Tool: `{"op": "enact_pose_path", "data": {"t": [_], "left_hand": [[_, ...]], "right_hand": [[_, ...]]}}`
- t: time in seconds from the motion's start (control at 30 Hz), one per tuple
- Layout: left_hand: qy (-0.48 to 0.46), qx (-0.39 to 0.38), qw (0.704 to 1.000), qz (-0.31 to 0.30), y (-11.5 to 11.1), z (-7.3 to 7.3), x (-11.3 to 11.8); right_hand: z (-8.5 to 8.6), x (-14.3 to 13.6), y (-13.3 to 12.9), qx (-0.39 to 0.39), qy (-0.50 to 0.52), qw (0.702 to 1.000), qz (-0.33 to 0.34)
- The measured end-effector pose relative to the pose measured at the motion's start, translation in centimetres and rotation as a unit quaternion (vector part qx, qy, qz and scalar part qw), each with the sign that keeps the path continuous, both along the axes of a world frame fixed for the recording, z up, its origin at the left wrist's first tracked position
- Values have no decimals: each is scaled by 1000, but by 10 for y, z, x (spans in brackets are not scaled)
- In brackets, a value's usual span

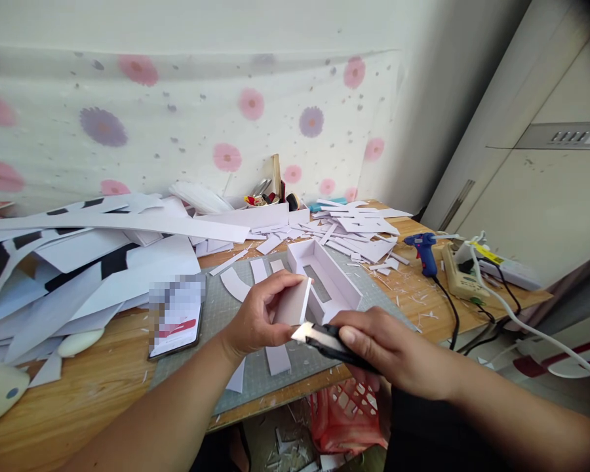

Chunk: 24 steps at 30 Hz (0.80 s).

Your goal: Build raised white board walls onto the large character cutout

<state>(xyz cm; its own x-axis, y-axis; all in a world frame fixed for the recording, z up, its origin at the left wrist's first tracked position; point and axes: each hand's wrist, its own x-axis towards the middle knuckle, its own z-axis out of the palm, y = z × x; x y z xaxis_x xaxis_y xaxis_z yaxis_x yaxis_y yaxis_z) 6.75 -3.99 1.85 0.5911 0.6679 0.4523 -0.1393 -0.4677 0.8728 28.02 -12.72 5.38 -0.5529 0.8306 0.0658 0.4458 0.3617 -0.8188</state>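
Note:
My left hand pinches a small white foam board piece between thumb and fingers, tilted up above the mat. A black utility knife is gripped in my right hand, its blade out and pointing left, close to the lower edge of the piece. Whether the blade touches the board I cannot tell. Behind the hands an open white foam board box frame rests on the grey-green cutting mat. White strips and a curved strip lie on the mat around my left hand.
Left of the mat lie a phone and a large heap of white sheets. Scraps cover the back right. A blue glue gun stands near a power strip with trailing cables. Below the table edge is a red basket.

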Motion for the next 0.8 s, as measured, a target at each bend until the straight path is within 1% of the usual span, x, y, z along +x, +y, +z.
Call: {"op": "enact_pose_path", "data": {"t": [0.07,0.13,0.2,0.27,0.37,0.43,0.5,0.63,0.8], "left_hand": [[-8,-3,1000,5,-1,-2,0],[-11,-4,1000,24,-2,-4,1],[-3,-5,999,48,-4,-6,1],[8,-6,998,59,-5,-6,1],[9,-6,999,51,-8,-5,1],[2,-6,999,39,-9,-4,1],[-4,-4,1000,29,-10,-4,1],[-10,-4,1000,16,-9,-4,1],[-20,5,1000,0,-8,-5,1]], "right_hand": [[0,7,4,16,46,998,-36],[0,14,8,75,60,992,-77],[-2,18,12,148,30,984,-93],[-5,18,15,186,-5,979,-83],[-9,15,16,182,-20,981,-65],[-9,14,17,178,-16,982,-65],[-9,15,17,180,-9,981,-67],[-8,17,17,180,-8,982,-48],[-8,17,17,198,-10,978,-62]]}}
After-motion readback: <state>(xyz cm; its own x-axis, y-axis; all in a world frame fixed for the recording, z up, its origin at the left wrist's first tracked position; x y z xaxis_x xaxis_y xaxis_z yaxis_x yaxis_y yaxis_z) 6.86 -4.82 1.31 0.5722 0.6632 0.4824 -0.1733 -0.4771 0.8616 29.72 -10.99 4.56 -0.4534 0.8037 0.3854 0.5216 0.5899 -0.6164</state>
